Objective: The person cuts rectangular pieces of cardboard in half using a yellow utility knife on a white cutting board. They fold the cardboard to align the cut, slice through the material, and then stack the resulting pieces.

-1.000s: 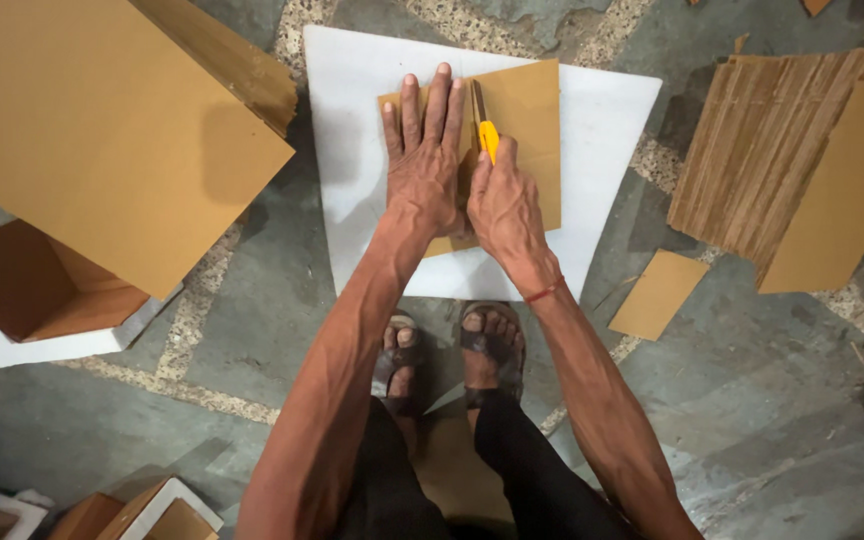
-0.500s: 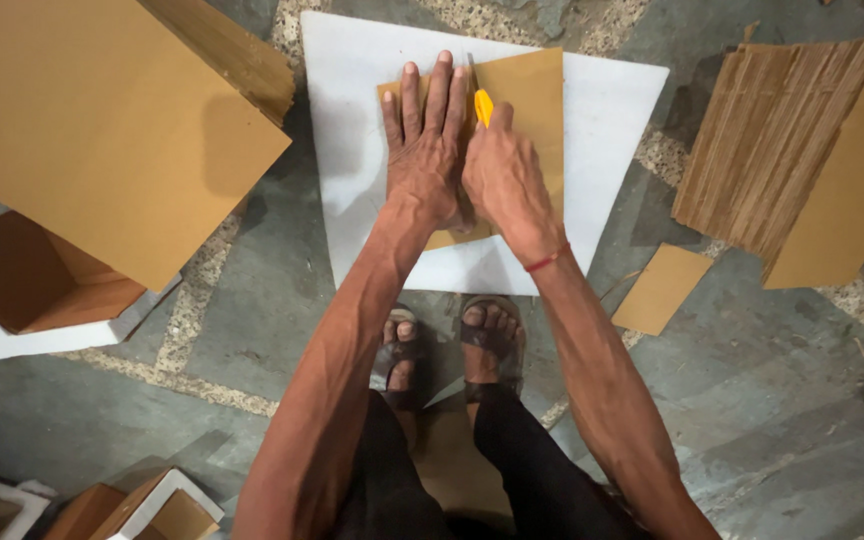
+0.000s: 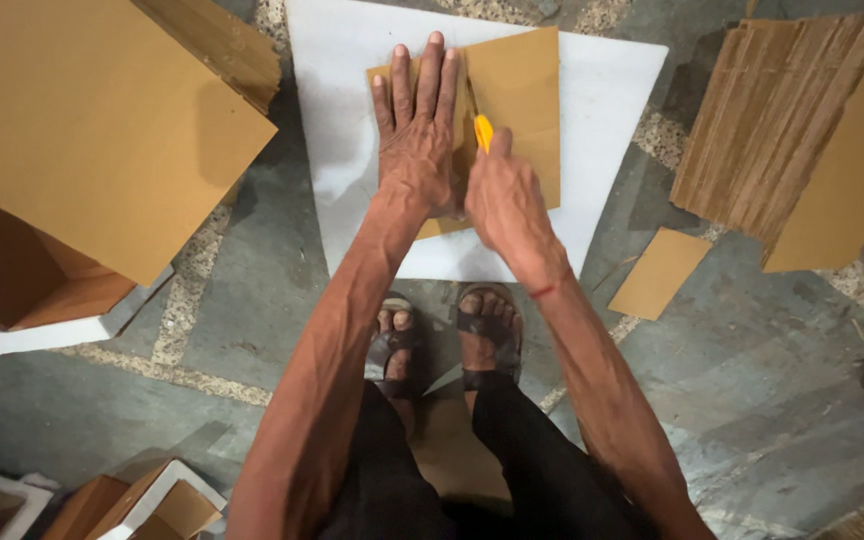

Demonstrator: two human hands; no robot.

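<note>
Cardboard sheet [image 3: 514,95], brown, lies on a white board [image 3: 612,110] on the stone floor. Left hand [image 3: 420,140] presses flat on it, fingers spread apart; right hand [image 3: 500,195] is closed around a yellow knife [image 3: 483,130] (its blade hidden) just beside. Cardboard stacks [image 3: 82,130] flank the board.

Left hand [image 3: 420,135] flat, fingers spread; right hand [image 3: 500,195] fisted beside it.
</note>
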